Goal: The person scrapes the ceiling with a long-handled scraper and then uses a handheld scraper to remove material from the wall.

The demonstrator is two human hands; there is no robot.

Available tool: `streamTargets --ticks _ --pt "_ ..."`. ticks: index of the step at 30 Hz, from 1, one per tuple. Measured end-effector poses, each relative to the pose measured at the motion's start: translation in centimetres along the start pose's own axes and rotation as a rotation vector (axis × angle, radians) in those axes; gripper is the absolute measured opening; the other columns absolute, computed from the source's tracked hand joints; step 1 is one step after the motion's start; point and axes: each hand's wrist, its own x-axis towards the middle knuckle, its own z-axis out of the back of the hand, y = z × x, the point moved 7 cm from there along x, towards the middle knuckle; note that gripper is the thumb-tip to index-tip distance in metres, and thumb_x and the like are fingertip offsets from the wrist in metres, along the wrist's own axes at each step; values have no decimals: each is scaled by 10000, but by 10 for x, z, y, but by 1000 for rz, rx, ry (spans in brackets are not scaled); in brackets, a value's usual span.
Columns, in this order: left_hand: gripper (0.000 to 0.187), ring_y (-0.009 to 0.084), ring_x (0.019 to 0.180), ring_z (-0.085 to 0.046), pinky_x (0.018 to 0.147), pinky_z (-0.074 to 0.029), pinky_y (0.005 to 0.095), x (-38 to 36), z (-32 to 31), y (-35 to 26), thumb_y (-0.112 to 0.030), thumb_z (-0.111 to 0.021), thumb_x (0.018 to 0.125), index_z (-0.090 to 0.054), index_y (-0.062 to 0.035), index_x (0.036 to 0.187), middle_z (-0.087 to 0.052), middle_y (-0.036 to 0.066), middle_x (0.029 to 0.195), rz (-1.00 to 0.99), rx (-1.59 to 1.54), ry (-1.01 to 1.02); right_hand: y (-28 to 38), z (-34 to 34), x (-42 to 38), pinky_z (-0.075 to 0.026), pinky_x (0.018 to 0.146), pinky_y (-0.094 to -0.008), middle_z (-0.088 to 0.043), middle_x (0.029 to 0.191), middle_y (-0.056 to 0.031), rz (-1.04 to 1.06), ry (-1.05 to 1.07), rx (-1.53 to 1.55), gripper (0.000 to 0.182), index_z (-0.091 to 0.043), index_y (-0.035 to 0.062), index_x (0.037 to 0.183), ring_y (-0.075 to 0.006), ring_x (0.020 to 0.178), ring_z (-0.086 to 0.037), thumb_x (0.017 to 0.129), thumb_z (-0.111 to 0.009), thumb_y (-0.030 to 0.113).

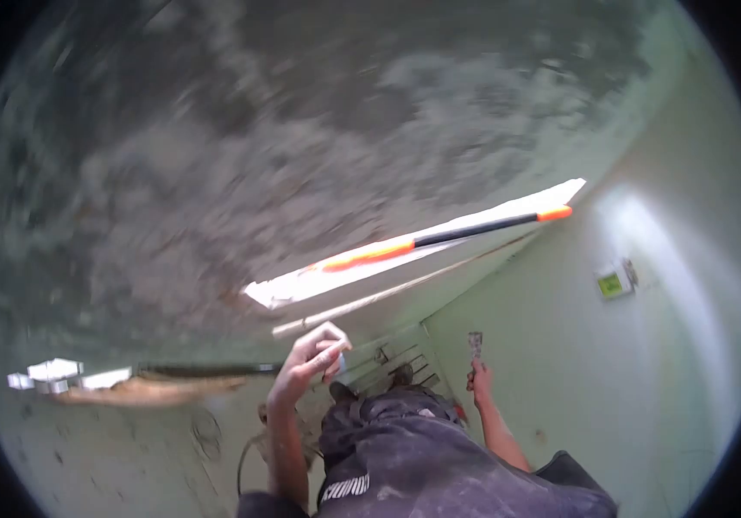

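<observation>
My left hand (pixel 308 356) is raised in front of my body, below the bright white strip. Its fingers are curled in toward the thumb; whether something small is between them I cannot make out. Lower on the right, my right hand (pixel 480 380) is closed around the handle of a putty knife (pixel 476 343), smeared with pale material and pointing up. A pole (pixel 474 230) with orange ends and a dark middle lies across the white strip (pixel 293 287), apart from both hands.
A grey, patchy rough surface (pixel 301 129) fills the upper view. On the pale green wall (pixel 543 363) at right hangs a small white box (pixel 614 282). A blurred brown ledge (pixel 154 390) with white items (pixel 53 370) is at left. Slats (pixel 409 363) show near my shoes.
</observation>
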Motion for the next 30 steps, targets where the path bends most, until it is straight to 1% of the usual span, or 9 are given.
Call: streamTargets --ticks 4,9,10,15,16,17,23,26,30 --pt "315 81 567 -507 515 -417 241 6 64 186 -374 -540 957 -594 -69 1016 -529 -1 670 473 183 -158 140 -29 -75 -289 364 -253 -422 582 7 241 -97 493 288 -502 96 914 -83 399 -364 954 -487 381" --pt "327 133 577 -544 542 -441 315 -56 163 401 -383 -555 902 -621 -76 992 -582 40 739 649 225 -411 323 -67 -170 -267 386 -218 -394 573 20 723 65 598 260 -540 68 1002 -45 427 -331 1016 -416 296" --pt "359 158 606 -591 556 -458 320 -68 206 487 -368 -548 890 -626 -53 1044 -633 67 825 879 324 -38 348 -72 -180 -269 397 -209 -386 568 35 808 90 579 271 -545 59 1029 -35 441 -336 1022 -412 295" --pt "369 162 612 -598 561 -462 321 20 238 368 -371 -547 889 -626 -51 1054 -637 69 834 824 571 44 427 -86 -216 -328 457 -254 -441 568 -12 1109 -43 267 209 -533 44 1081 -60 494 -386 996 -464 222" --pt "371 163 614 -600 562 -462 322 35 242 357 -371 -546 889 -626 -50 1057 -639 70 837 810 609 55 440 -87 -219 -414 472 -359 -505 604 -135 1141 -52 166 195 -482 29 1103 -222 490 -539 969 -495 170" --pt "374 164 616 -602 563 -463 322 47 245 346 -372 -546 889 -626 -49 1059 -640 71 839 798 644 63 446 -89 -216 -381 487 -342 -440 599 -118 1160 -52 164 170 -504 36 1036 -173 492 -430 964 -510 190" --pt "389 170 625 -612 571 -469 324 83 241 290 -376 -544 888 -626 -45 1075 -647 75 853 732 816 75 455 -72 -123 -406 530 -350 -457 609 -159 926 -260 270 292 -504 25 876 -253 524 -474 1008 -410 267" --pt "396 174 630 -618 574 -472 325 105 229 282 -378 -544 888 -626 -43 1083 -651 77 861 684 891 82 464 -86 -145 -387 539 -322 -417 582 -129 1320 -309 334 330 -481 23 840 -187 544 -427 1011 -407 296" --pt "406 178 637 -625 579 -476 326 82 219 305 -380 -543 887 -626 -41 1094 -655 79 870 662 965 85 473 -39 -80 -430 666 -383 -499 692 -129 798 -77 504 374 -498 0 859 -200 647 -475 1003 -415 336"
